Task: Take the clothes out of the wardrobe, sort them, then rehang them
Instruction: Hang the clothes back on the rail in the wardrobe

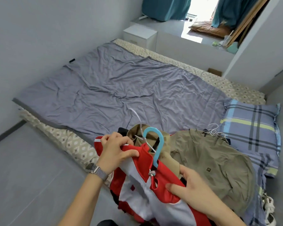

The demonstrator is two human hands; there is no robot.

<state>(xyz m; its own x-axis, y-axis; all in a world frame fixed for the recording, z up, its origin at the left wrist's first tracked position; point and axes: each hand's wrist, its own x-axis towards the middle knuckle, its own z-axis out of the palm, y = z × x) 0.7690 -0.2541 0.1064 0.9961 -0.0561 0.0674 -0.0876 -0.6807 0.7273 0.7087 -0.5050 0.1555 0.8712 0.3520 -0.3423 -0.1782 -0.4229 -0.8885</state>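
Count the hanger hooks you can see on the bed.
At least 3. A blue hook rises from the red jacket in both hands. A white hook sticks up behind it. A cluster of white hooks lies by the plaid pillow, number unclear; clothes may hide more.

Soft, even daylight fills the room from a blown-out doorway (201,8) at the top, which glares white on the floor beyond, while shadows stay faint, wide-angle distortion bends the walls at the edges, and the whole frame looks slightly soft and smeared by compression.
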